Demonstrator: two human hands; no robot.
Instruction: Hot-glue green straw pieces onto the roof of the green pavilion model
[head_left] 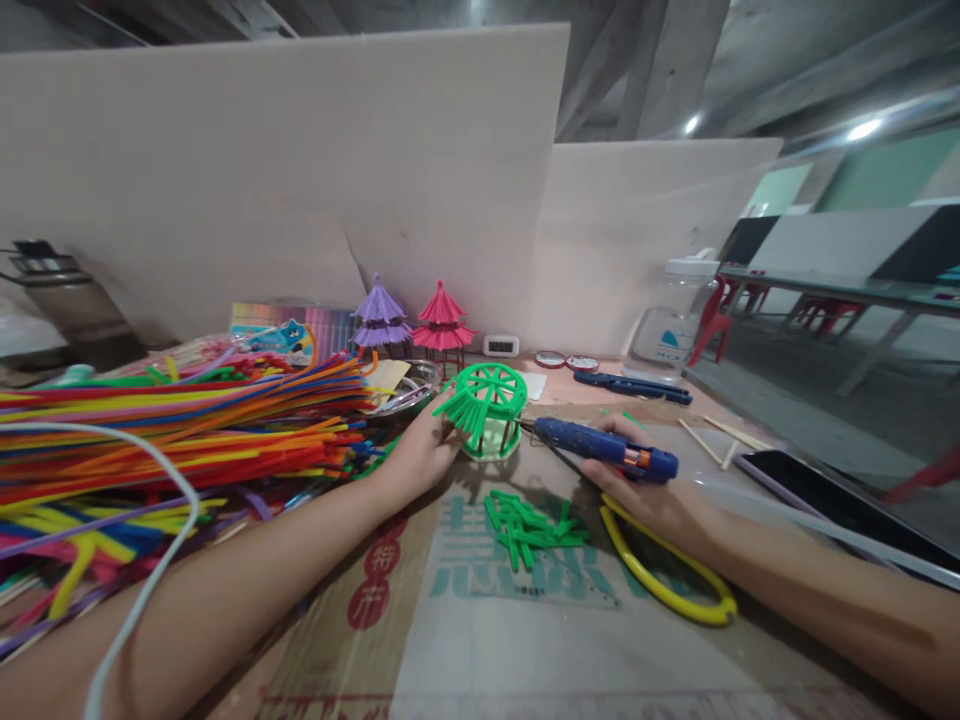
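My left hand [420, 455] grips the side of a small green pipe-cleaner pavilion model [486, 405] that stands on a sheet of cardboard [480, 610]. My right hand [646, 492] is closed around a blue hot-glue gun [604, 447], whose nozzle points left and touches the model's lower right side. A small pile of short green pipe-cleaner pieces [529, 525] lies on the cardboard just in front of the model, between both hands.
A big heap of coloured pipe cleaners [180, 430] fills the left. Purple [380, 315] and pink [442, 320] finished pavilions stand at the back. Yellow-handled cutters [667, 580], a phone [832, 500], a second blue tool [634, 385], a bottle [671, 320] and a white cable [142, 590] lie around.
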